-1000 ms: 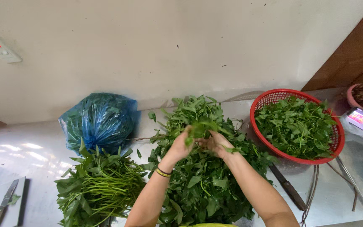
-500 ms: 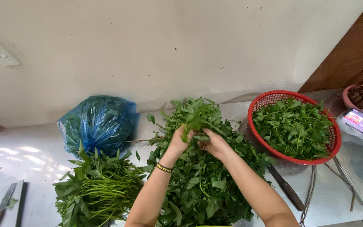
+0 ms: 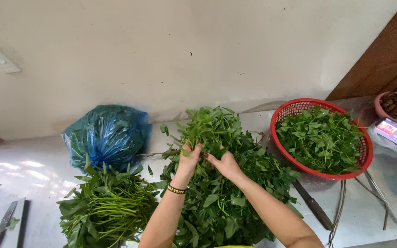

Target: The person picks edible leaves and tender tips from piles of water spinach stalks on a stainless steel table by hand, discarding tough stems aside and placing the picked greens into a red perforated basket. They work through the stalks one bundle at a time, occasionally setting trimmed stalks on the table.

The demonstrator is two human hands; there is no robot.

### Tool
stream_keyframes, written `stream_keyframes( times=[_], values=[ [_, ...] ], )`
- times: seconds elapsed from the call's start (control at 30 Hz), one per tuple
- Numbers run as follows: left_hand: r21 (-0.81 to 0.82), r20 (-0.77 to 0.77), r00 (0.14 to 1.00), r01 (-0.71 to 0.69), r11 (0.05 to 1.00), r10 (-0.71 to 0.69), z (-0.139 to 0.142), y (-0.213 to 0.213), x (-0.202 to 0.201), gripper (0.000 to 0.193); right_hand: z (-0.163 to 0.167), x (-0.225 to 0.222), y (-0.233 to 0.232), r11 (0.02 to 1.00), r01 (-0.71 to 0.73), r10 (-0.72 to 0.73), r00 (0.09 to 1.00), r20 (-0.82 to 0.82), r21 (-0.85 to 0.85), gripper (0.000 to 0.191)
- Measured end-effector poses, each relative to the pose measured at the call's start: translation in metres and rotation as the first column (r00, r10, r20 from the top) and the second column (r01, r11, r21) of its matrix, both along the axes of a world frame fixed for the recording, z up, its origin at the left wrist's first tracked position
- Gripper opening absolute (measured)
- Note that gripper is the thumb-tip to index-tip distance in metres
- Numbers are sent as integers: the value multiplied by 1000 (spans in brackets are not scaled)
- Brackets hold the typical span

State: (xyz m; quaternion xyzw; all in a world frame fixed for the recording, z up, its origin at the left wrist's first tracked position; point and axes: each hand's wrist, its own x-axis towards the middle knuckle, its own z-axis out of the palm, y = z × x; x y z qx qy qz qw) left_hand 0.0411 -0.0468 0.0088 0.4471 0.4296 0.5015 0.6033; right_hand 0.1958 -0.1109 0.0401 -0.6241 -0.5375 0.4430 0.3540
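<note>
Greens (image 3: pixel 217 206) gripped by left hand (image 3: pixel 189 158), right hand (image 3: pixel 224 164).

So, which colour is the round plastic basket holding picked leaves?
Red round plastic basket, clearest in the head view.

The middle of the steel counter (image 3: pixel 33 170) is filled by a large heap of leafy greens (image 3: pixel 226 183), into which the left hand (image 3: pixel 190 158) and right hand (image 3: pixel 224 163) are sunk. Passage leftward is blocked by a blue plastic bag (image 3: pixel 106 135) and a bundle of stalks (image 3: pixel 109 209). Rightward, a red basket (image 3: pixel 299 108) of leaves and a knife (image 3: pixel 315 209) lie in the way. Bare counter is left at the far left and between heap and basket.
</note>
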Motion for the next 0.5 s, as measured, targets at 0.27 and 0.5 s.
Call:
stream_keyframes(
  times=[0.27,0.5],
  values=[
    [-114,112,988,-89,989,102,-4,12,-36,23,8,-15,-19,968,-166,174,984,30,-190,27],
    [-128,247,943,-197,972,224,1,43,-97,9,9,17,-14,843,-526,529,771,354,-115,61]
  ],
)
